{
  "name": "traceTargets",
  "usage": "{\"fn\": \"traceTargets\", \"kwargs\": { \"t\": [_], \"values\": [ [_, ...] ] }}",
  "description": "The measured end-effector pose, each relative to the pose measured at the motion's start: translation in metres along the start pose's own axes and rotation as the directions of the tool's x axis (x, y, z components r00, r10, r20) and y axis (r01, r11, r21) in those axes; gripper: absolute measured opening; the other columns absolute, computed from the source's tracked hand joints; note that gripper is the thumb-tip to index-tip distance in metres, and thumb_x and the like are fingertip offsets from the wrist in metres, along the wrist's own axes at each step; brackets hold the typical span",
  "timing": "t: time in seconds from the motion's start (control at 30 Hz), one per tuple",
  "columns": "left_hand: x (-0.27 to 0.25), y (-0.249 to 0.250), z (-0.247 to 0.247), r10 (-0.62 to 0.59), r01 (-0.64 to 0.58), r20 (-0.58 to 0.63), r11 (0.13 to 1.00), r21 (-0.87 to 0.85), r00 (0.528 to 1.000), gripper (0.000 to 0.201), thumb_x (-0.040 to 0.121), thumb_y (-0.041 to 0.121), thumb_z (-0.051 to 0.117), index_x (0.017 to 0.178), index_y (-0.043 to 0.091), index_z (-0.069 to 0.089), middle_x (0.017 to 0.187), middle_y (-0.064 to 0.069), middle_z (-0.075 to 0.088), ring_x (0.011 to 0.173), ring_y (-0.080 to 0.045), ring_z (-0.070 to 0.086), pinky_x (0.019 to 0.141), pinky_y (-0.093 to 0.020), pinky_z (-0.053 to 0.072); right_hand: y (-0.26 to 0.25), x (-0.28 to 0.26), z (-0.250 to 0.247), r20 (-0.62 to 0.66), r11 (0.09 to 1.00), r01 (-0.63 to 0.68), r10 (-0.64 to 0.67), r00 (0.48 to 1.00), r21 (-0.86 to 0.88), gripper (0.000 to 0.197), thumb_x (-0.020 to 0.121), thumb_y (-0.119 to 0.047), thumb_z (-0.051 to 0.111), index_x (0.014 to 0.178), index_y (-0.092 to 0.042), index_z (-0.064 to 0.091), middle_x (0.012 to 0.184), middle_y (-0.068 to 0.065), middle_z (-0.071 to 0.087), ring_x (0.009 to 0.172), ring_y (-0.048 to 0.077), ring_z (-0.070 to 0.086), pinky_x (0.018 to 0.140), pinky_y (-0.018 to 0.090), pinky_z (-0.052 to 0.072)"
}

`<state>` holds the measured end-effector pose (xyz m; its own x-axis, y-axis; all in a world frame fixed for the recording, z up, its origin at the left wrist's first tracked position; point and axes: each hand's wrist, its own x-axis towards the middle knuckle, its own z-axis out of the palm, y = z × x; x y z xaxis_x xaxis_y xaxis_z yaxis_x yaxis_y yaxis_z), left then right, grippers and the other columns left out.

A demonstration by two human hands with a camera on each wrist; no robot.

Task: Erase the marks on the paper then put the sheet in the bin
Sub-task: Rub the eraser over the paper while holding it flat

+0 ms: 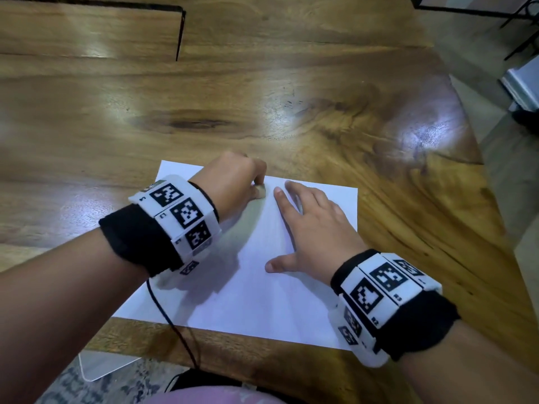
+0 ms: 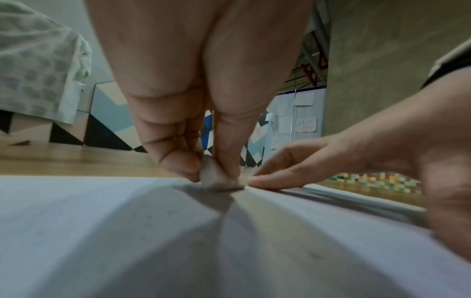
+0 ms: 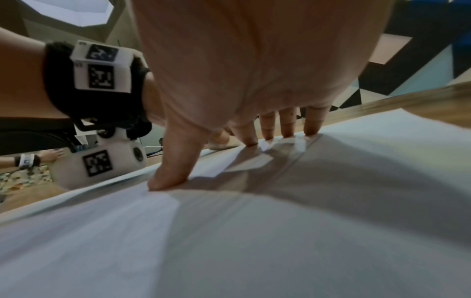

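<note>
A white sheet of paper (image 1: 250,290) lies flat on the wooden table near its front edge. My left hand (image 1: 233,182) pinches a small pale eraser (image 1: 260,191) and presses it onto the paper's far part; the left wrist view shows the eraser (image 2: 216,177) between thumb and fingertips, touching the sheet (image 2: 127,231). My right hand (image 1: 309,225) lies flat on the paper with fingers spread, holding it down just right of the eraser. In the right wrist view its fingertips (image 3: 288,131) and thumb press on the sheet (image 3: 254,242). I see no clear marks on the paper.
The wooden table (image 1: 262,97) stretches far ahead, with its rounded right edge (image 1: 478,158) dropping to the floor. A black cable (image 1: 175,330) crosses the paper's near left corner. A clear plastic item (image 1: 102,365) sits below the table's front edge. No bin is in view.
</note>
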<state>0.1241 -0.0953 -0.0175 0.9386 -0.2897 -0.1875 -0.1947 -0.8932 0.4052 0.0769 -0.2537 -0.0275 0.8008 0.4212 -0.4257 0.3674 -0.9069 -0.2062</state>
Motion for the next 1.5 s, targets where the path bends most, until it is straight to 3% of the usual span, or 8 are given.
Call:
{"fn": "traceTargets", "kwargs": {
  "t": [0.13, 0.4, 0.6, 0.7, 0.9, 1.1, 1.27, 1.5],
  "values": [
    [-0.027, -0.003, 0.006, 0.046, -0.050, 0.156, 0.999, 0.021, 0.987, 0.008, 0.083, 0.017, 0.057, 0.088, 0.012, 0.059, 0.079, -0.003, 0.047, 0.077, -0.023, 0.048, 0.067, -0.026, 0.033, 0.001, 0.000, 0.000, -0.011, 1.000, 0.002, -0.002, 1.000, 0.023, 0.115, 0.071, -0.068, 0.063, 0.152, -0.024, -0.006, 0.158, -0.005, -0.009, 0.142, 0.017, -0.004, 0.115, 0.033, 0.005],
    [0.007, -0.008, 0.005, -0.011, 0.011, 0.016, 0.999, -0.052, 1.000, 0.005, 0.084, 0.009, 0.050, 0.088, 0.006, 0.052, 0.082, -0.006, 0.042, 0.076, -0.029, 0.049, 0.071, -0.032, 0.042, 0.001, 0.000, 0.002, -0.015, 1.000, 0.002, -0.001, 1.000, 0.022, 0.116, 0.070, -0.069, 0.063, 0.151, -0.025, -0.008, 0.158, -0.005, -0.008, 0.140, 0.017, -0.001, 0.114, 0.033, 0.007],
    [-0.056, -0.013, 0.008, 0.115, -0.104, 0.320, 0.993, -0.049, 0.940, 0.016, 0.078, 0.026, 0.038, 0.073, 0.014, 0.047, 0.076, 0.001, 0.042, 0.071, -0.026, 0.048, 0.064, -0.029, 0.036, 0.001, 0.000, 0.002, -0.018, 0.999, 0.005, -0.004, 1.000, 0.035, 0.116, 0.070, -0.067, 0.064, 0.151, -0.025, -0.007, 0.158, -0.005, -0.008, 0.141, 0.017, -0.002, 0.114, 0.032, 0.007],
    [-0.047, -0.019, 0.007, 0.147, -0.150, 0.226, 0.989, -0.004, 0.963, 0.012, 0.083, 0.023, 0.045, 0.086, 0.015, 0.052, 0.084, -0.004, 0.048, 0.076, -0.030, 0.053, 0.070, -0.036, 0.045, 0.001, 0.001, 0.001, -0.017, 1.000, 0.002, -0.001, 1.000, 0.031, 0.116, 0.070, -0.067, 0.064, 0.151, -0.025, -0.007, 0.158, -0.005, -0.007, 0.141, 0.017, -0.001, 0.114, 0.033, 0.007],
    [-0.009, -0.017, 0.000, -0.010, 0.009, -0.019, 0.998, -0.056, 1.000, 0.013, 0.087, 0.019, 0.052, 0.095, 0.008, 0.054, 0.095, -0.014, 0.050, 0.078, -0.031, 0.053, 0.073, -0.036, 0.045, -0.003, 0.002, -0.001, -0.023, 1.000, -0.010, 0.010, 1.000, -0.015, 0.117, 0.068, -0.072, 0.062, 0.151, -0.024, -0.005, 0.157, -0.003, -0.002, 0.139, 0.019, 0.005, 0.112, 0.035, 0.013],
    [-0.053, -0.021, 0.019, -0.004, 0.049, 0.209, 0.977, -0.207, 0.978, 0.010, 0.080, 0.020, 0.050, 0.081, 0.011, 0.055, 0.073, -0.002, 0.046, 0.067, -0.021, 0.046, 0.068, -0.029, 0.039, -0.002, 0.001, 0.001, -0.021, 1.000, -0.014, 0.014, 1.000, -0.021, 0.118, 0.068, -0.073, 0.061, 0.151, -0.024, -0.007, 0.157, -0.004, -0.004, 0.139, 0.019, 0.005, 0.112, 0.034, 0.013],
    [-0.077, -0.024, 0.024, 0.092, -0.053, 0.171, 0.974, -0.218, 0.981, 0.020, 0.082, 0.022, 0.050, 0.090, 0.003, 0.053, 0.083, -0.010, 0.051, 0.083, -0.023, 0.050, 0.086, -0.039, 0.043, -0.001, 0.001, 0.001, -0.022, 1.000, -0.015, 0.015, 1.000, -0.010, 0.118, 0.067, -0.073, 0.060, 0.151, -0.025, -0.008, 0.157, -0.006, -0.006, 0.139, 0.018, 0.004, 0.111, 0.034, 0.012],
    [-0.064, -0.020, 0.008, 0.112, -0.094, 0.159, 0.989, -0.113, 0.981, 0.007, 0.084, 0.020, 0.055, 0.089, 0.021, 0.059, 0.090, -0.002, 0.048, 0.072, -0.018, 0.054, 0.071, -0.030, 0.044, -0.001, 0.002, -0.001, -0.009, 0.999, -0.022, 0.022, 1.000, -0.036, 0.119, 0.066, -0.075, 0.060, 0.150, -0.029, -0.011, 0.156, -0.006, -0.005, 0.138, 0.019, 0.006, 0.108, 0.036, 0.016]
  ]
}}
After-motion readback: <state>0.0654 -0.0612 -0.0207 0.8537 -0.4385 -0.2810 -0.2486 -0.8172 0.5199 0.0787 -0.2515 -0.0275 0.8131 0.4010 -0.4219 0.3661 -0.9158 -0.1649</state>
